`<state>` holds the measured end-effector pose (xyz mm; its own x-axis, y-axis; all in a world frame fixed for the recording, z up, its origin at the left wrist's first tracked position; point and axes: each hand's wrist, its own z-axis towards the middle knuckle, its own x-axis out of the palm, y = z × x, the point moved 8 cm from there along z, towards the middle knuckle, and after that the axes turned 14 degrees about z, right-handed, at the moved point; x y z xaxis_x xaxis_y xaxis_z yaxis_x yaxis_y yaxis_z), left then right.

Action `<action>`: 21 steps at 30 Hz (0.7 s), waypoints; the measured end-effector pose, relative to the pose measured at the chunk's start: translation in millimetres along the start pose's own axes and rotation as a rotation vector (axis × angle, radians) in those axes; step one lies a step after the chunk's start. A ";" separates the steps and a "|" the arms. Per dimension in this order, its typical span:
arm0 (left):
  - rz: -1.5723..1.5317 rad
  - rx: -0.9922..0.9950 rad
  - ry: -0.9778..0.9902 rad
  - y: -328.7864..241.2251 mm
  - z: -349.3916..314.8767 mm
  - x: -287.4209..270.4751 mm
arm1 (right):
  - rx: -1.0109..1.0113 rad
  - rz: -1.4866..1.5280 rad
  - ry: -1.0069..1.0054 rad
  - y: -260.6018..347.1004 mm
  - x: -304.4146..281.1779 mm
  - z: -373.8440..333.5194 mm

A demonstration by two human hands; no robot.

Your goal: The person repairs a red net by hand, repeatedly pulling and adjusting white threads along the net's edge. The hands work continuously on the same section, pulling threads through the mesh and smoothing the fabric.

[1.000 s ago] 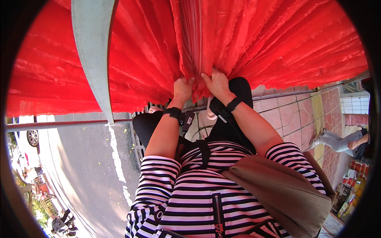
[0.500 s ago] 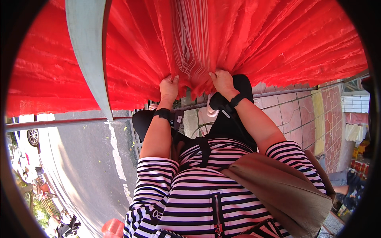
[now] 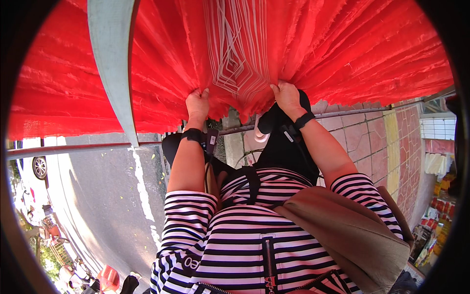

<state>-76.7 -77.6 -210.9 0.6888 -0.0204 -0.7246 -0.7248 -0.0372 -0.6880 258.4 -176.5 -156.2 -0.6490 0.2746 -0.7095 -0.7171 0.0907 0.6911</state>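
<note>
A wide red cloth [image 3: 313,59] with a frayed lower edge spreads across the upper half of the view, gathered in folds. Pale thin cords or lines [image 3: 236,59] run down its middle strip in angled and diamond-like shapes. My left hand [image 3: 197,103] is closed on the cloth edge left of that strip, thumb up. On the other side, my right hand [image 3: 286,97] pinches the edge too. Between them the cloth hangs stretched, its ragged hem dipping slightly. Dark bands circle both wrists.
A curved grey metal bar [image 3: 115,63] stands in front of the cloth at left. A thin rail [image 3: 78,151] runs below the hem. Grey road [image 3: 112,186] lies left, pink paving [image 3: 362,142] right. A brown bag [image 3: 342,235] hangs at my side; packaged goods [image 3: 440,210] are at far right.
My hands have moved apart, left hand leftward and right hand rightward, both slightly up. The middle strip of cloth is spread wider, and the pale lines fan out more.
</note>
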 end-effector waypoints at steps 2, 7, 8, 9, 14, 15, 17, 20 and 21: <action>0.036 -0.017 0.008 5.0 4.2 -1.7 | 0.020 -0.016 0.001 -1.3 -5.7 0.1; -0.071 -0.063 0.008 14.7 8.1 -6.2 | 0.035 -0.037 -0.013 0.0 -17.9 -2.8; -0.115 -0.079 0.006 15.8 7.5 -5.7 | 0.044 -0.047 0.004 0.3 -17.7 -4.4; -0.176 -0.082 0.000 15.2 7.0 -4.9 | 0.043 -0.050 0.014 1.9 -17.5 -6.2; -0.352 -0.158 0.047 9.4 7.4 18.1 | -0.075 0.115 0.043 28.8 -7.3 -26.4; -0.464 -0.184 0.059 8.6 5.9 27.0 | -0.109 0.131 0.047 35.7 -5.5 -30.8; -0.577 -0.213 0.075 8.8 7.4 41.9 | -0.165 0.177 0.048 48.6 -3.5 -36.2; -0.585 -0.185 0.103 12.0 12.4 62.9 | -0.155 0.162 0.109 59.6 3.9 -38.6; -0.516 -0.154 0.129 13.1 13.9 69.1 | -0.175 0.176 0.106 64.6 3.8 -40.1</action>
<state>-38.7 -65.6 -270.5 0.9571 -0.0830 -0.2775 -0.2892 -0.2200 -0.9316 199.4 -208.0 -119.8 -0.7838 0.1691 -0.5975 -0.6180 -0.1195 0.7770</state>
